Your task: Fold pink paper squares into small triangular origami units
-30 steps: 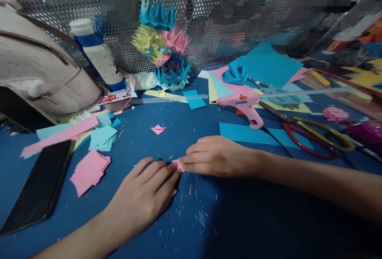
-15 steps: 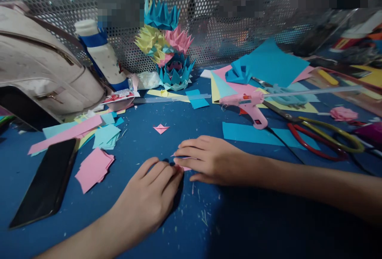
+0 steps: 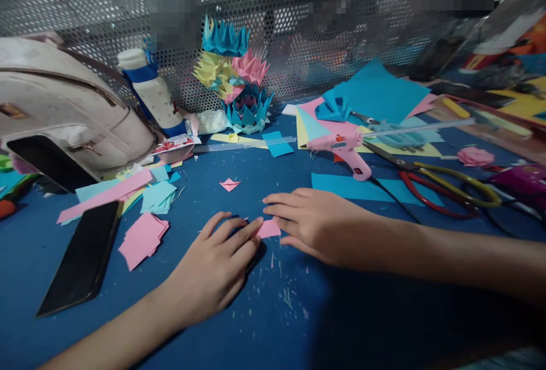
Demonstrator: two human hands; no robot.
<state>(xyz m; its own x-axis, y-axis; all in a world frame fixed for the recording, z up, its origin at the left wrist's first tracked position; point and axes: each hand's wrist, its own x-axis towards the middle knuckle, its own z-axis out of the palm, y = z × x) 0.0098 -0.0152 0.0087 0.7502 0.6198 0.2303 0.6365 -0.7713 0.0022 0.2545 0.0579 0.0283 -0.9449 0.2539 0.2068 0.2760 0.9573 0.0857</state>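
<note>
A small pink paper piece [image 3: 269, 228] lies flat on the blue table [image 3: 273, 307] between my two hands. My left hand [image 3: 217, 265] rests palm down, its fingertips touching the piece's left edge. My right hand [image 3: 313, 222] lies flat to the right, fingers pressing on the piece's right side. A small folded pink paper [image 3: 229, 185] sits a little behind them. A stack of pink paper squares [image 3: 143, 237] lies to the left.
A black phone [image 3: 83, 256] lies at left, beside paper strips and a white bag [image 3: 63, 114]. Stacked paper lotus flowers [image 3: 239, 80] and a bottle [image 3: 151, 91] stand by the mesh wall. A pink glue gun [image 3: 345, 148], scissors [image 3: 443, 188] and coloured sheets lie at right.
The pink piece, earlier pinched under my right fingers, now lies opened flat between both hands. My right hand slid slightly right; the view shifted down a little.
</note>
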